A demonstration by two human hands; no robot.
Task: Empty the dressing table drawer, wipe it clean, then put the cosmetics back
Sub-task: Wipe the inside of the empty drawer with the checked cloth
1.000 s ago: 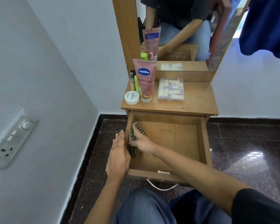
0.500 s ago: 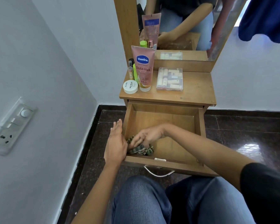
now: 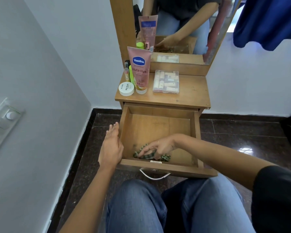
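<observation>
Drawer floor (image 3: 158,130) carries the cloth (image 3: 165,157), apparently pressed beneath the right grip (image 3: 158,147).

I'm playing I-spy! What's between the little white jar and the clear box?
The pink Vaseline tube stands between the white jar and the clear box, close beside the jar. The head view shows it.

Open wooden drawer (image 3: 160,110): back & mid floor bare, free entry from above. Front strip, L of centre, taken by crumpled green-striped cloth (image 3: 165,157) w/ R hand (image 3: 158,147) pressing on it. L hand (image 3: 111,147) flat along drawer's outer L wall; dark floor open betw. it & grey side wall (image 3: 40,98). Wooden tabletop (image 3: 193,88): L end crowded w/ pink Vaseline tube (image 3: 139,69), white round jar (image 3: 126,88), thin tubes (image 3: 128,73); clear plastic box (image 3: 166,81) mid; R end bare. Curved metal handle (image 3: 154,176) juts out at front.
</observation>
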